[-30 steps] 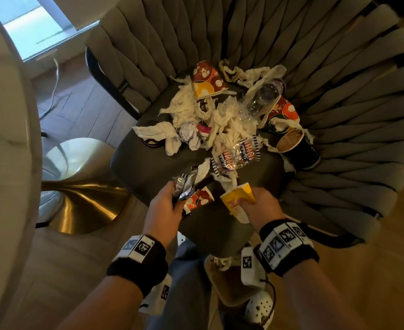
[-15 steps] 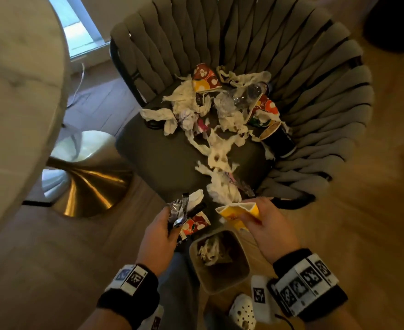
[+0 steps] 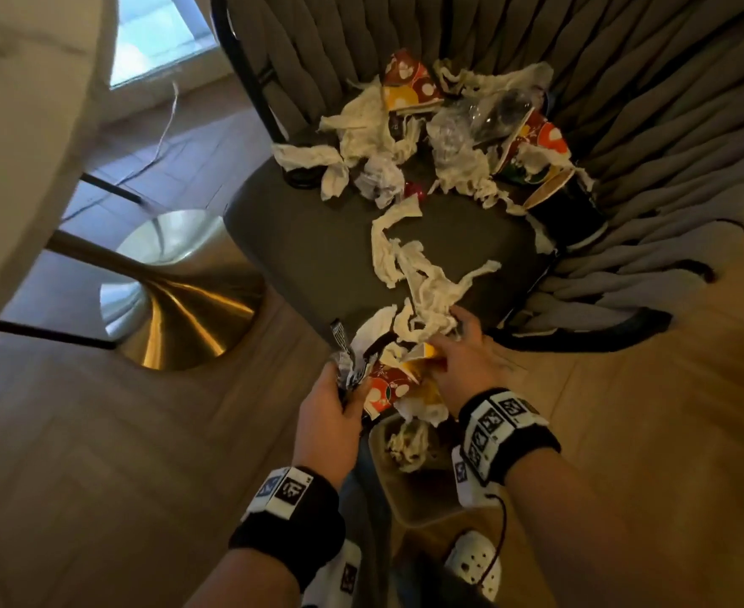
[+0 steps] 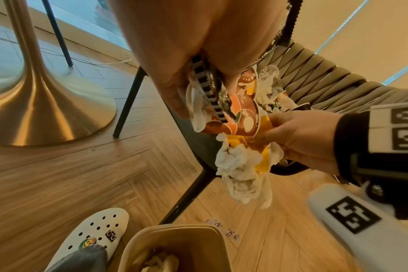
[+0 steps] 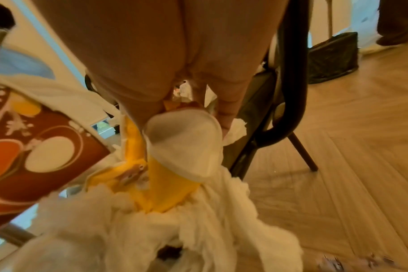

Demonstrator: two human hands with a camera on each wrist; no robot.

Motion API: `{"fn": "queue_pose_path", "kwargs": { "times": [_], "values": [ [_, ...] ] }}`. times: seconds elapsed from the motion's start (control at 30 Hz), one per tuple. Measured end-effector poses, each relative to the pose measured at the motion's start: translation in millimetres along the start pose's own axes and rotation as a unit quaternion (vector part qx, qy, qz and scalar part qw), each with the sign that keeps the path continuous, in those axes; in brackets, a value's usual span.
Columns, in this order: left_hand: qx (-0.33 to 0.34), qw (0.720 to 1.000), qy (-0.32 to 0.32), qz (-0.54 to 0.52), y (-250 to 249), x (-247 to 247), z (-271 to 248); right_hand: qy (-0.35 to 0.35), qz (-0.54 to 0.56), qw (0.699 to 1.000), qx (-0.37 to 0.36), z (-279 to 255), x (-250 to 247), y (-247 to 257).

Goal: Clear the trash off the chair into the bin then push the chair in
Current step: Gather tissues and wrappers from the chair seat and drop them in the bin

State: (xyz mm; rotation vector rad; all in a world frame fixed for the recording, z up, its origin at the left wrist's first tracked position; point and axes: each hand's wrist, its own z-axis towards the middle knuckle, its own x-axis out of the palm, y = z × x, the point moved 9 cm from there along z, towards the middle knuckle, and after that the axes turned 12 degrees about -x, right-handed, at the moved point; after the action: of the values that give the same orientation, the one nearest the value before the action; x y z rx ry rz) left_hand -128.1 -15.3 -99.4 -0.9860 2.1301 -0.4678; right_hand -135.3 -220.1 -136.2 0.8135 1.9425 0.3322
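A grey woven chair [image 3: 330, 252] carries trash: torn tissue [image 3: 422, 278], patterned cups [image 3: 409, 81], a clear bottle [image 3: 493, 116] and a dark cup [image 3: 567, 208]. My left hand [image 3: 339, 388] grips a crumpled wrapper [image 4: 210, 88] and a red patterned cup [image 3: 383, 383] [image 4: 242, 110]. My right hand [image 3: 457, 357] [image 4: 291, 139] grips a yellow cup [image 5: 168, 184] [image 4: 261, 160] with tissue hanging from it. Both hands hover at the seat's front edge, just above the tan bin [image 3: 409, 498] [image 4: 198, 239], which holds some tissue.
A marble table [image 3: 19, 125] on a gold pedestal base [image 3: 177, 309] stands to the left. My white clogs [image 3: 471, 563] [image 4: 98, 231] are beside the bin on the wood floor. A small wrapper scrap [image 4: 226, 230] lies near the bin. A dark bag [image 5: 333, 57] sits behind the chair.
Both hands have drawn back from the seat toward the bin, carrying the cups and wrapper. A trail of tissue has been dragged forward across the seat.
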Motion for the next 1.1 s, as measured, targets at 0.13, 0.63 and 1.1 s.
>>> {"fn": "queue_pose_path", "kwargs": {
  "times": [0.13,0.63,1.1],
  "values": [
    [-0.027,0.999,0.008,-0.017,0.0,-1.5,13.1,0.026,-0.007,0.999,-0.024,14.4,-3.4,5.8],
    [-0.019,0.999,-0.023,-0.043,-41.0,-38.7,53.6,-0.201,0.132,0.97,-0.028,62.0,-119.0,42.1],
    [0.043,0.987,0.063,0.141,-81.1,-45.4,91.6,-0.053,0.075,0.992,0.086,90.8,-106.9,16.5]
  ]
}}
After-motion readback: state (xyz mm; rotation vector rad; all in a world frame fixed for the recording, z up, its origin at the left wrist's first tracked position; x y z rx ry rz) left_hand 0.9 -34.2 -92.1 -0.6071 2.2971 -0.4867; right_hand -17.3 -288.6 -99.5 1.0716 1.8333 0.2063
